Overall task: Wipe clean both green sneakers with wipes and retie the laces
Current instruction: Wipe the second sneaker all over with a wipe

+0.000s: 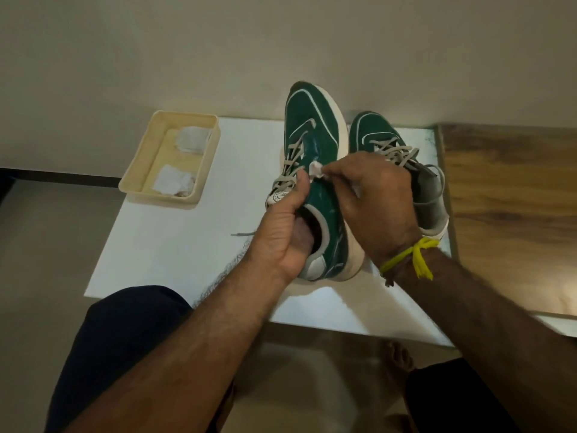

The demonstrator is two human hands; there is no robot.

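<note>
A: What sits far left on the white desk (175, 245)?
B: A cream plastic tray (134, 179) holding 2 white folded wipes (175, 182).
A: And the hands?
B: The left hand (281, 232) grips inside the near green suede sneaker (315, 132); the right hand (377, 195) pinches a crumpled white wipe (317, 169) against its side. The other green sneaker (374, 132) stands just right.

Bare white board (193, 245) lies open between the cream tray (199, 170) and the held sneaker (315, 135). Only a loose lace end (242, 234) crosses it. The board's right side is blocked by the second sneaker (374, 132) and both hands. The near edge is bare.
</note>
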